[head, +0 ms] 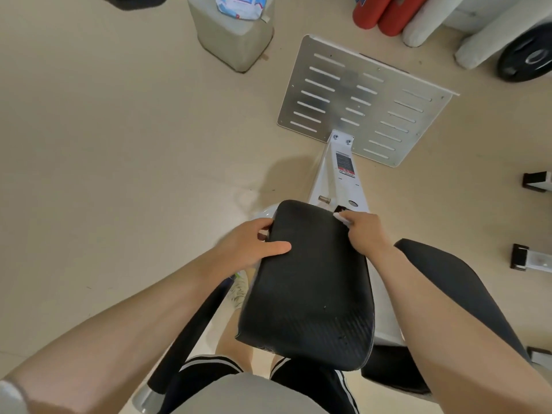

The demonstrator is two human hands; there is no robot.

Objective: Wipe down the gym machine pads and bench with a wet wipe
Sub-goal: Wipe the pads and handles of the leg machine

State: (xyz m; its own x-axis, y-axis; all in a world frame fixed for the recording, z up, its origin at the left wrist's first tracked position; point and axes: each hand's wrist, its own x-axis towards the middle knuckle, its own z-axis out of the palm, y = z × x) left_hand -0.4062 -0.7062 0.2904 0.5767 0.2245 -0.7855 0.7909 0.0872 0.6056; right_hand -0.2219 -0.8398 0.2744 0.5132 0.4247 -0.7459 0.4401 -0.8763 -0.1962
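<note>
A black textured machine pad (pixel 310 282) fills the middle of the head view, tilted toward me. My left hand (pixel 254 245) grips its upper left edge, thumb lying across the top surface and fingers curled under the side. My right hand (pixel 363 233) holds a white wet wipe (pixel 342 218) against the pad's upper right corner; only a small strip of the wipe shows beyond the fingers. A second black pad (pixel 448 279) lies to the right, partly behind my right forearm.
The white machine frame (pixel 337 180) runs forward to a slotted metal footplate (pixel 358 100). A grey stool (pixel 236 40) with a wipes pack (pixel 240 6) stands at the back. Red and white foam rollers (pixel 385 13), a weight plate (pixel 528 55) and a black handle bar (pixel 191 327) are around.
</note>
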